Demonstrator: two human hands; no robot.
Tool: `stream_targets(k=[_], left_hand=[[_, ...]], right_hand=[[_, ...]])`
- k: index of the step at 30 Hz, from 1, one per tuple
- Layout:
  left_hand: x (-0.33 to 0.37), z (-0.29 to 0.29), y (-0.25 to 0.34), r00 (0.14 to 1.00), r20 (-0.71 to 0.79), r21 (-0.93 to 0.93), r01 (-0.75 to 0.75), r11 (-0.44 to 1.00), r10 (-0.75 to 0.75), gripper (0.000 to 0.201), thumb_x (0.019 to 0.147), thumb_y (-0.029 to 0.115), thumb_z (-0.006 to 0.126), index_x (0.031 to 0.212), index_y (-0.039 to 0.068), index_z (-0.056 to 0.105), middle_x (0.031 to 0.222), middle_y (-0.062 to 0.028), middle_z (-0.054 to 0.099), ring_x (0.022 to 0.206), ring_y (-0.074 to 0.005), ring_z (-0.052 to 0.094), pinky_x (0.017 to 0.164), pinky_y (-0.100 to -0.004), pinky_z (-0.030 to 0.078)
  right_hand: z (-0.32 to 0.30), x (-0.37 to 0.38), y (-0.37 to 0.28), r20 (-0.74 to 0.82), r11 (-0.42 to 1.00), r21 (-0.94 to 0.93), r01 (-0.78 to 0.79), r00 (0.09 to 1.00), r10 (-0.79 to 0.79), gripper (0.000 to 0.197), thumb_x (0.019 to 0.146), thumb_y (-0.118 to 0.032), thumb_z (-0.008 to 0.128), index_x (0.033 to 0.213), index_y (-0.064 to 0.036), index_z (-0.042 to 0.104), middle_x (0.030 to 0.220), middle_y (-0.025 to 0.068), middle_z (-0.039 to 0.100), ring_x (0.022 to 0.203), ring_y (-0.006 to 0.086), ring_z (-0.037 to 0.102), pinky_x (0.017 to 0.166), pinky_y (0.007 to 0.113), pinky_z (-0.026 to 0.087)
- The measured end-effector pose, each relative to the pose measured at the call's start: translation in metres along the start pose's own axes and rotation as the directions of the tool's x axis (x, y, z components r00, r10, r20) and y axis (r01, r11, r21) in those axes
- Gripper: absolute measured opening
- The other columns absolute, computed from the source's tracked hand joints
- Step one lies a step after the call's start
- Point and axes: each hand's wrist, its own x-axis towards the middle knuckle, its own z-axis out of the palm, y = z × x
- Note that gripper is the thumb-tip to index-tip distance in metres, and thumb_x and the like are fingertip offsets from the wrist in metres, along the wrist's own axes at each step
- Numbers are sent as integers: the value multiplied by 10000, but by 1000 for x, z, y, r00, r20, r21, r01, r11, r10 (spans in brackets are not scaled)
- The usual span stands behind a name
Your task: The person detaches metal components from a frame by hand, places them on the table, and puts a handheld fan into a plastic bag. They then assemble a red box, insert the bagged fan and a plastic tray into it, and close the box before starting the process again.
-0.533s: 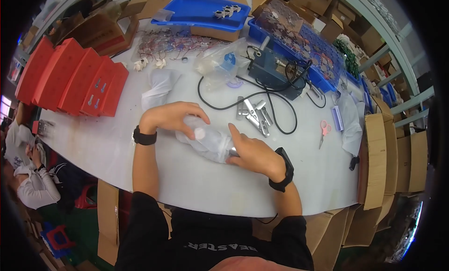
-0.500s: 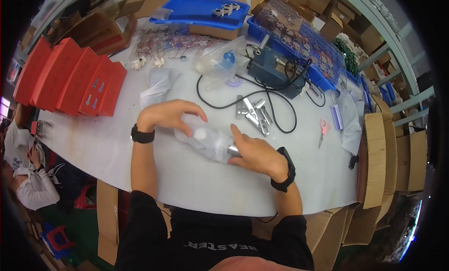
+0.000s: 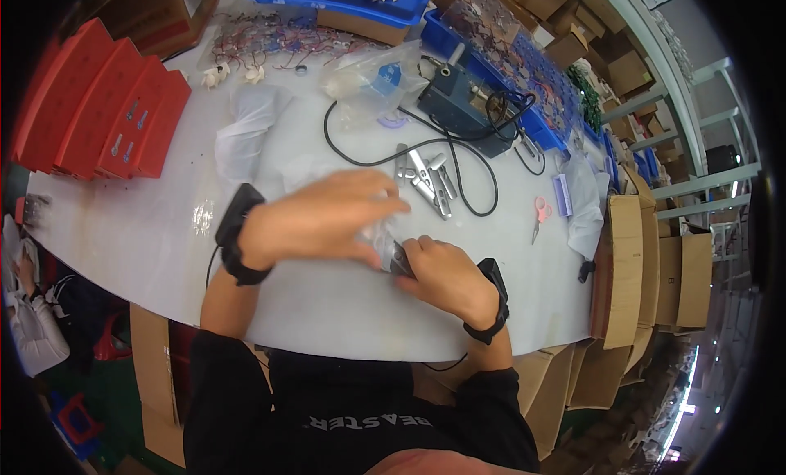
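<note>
Over the near middle of the table, my right hand (image 3: 446, 277) grips a silvery metal part (image 3: 399, 260), its fingers closed round one end. A translucent plastic bag (image 3: 381, 236) covers the part's other end. My left hand (image 3: 323, 219), slightly blurred, curves over this bag with the thumb below and fingers above, hiding most of it. Several similar metal parts (image 3: 426, 180) lie in a loose pile just beyond my hands. Farther left, a white wrapped bundle (image 3: 246, 127) rests on the table.
Red bins (image 3: 106, 106) stand at the left. A dark blue-grey machine (image 3: 467, 102) with a looping black cable (image 3: 360, 162) sits at the back, near a clear plastic bag (image 3: 368, 78). Pink scissors (image 3: 542, 213) lie at the right, by cardboard boxes (image 3: 626, 270). Blue trays (image 3: 352, 4) are behind.
My left hand has moved in over the bag, closer to my right hand, and now covers most of it. My right hand still holds the metal part. The whole view has shifted slightly.
</note>
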Motion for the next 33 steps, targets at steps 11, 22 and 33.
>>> stream_targets(k=[11, 22, 33], left_hand=[[13, 46, -1, 955, 284, -10, 94, 996, -87, 436, 738, 138, 786, 1135, 53, 626, 1149, -97, 538, 1085, -300, 537, 835, -411, 491], [15, 39, -7, 941, 320, -101, 152, 983, -112, 501, 703, 139, 803, 1152, 16, 618, 1131, -142, 633, 1070, -358, 595, 889, -402, 495], [26, 31, -8, 929, 361, -256, 183, 949, -82, 466, 674, 111, 821, 1085, -21, 647, 1051, -184, 683, 985, -392, 627, 853, -409, 500]], right_hand=[[2, -18, -6, -171, 995, 93, 21, 985, -5, 284, 909, -249, 668, 985, 24, 640, 796, 188, 665, 711, 382, 652, 643, 453, 529], [-46, 25, -8, 256, 997, 82, -7, 966, -14, 279, 856, -243, 667, 792, 28, 684, 694, 202, 667, 674, 380, 661, 658, 450, 535], [-37, 32, -8, 279, 991, 132, -20, 960, -18, 219, 786, -167, 727, 836, 44, 699, 805, 202, 699, 752, 363, 694, 685, 430, 555]])
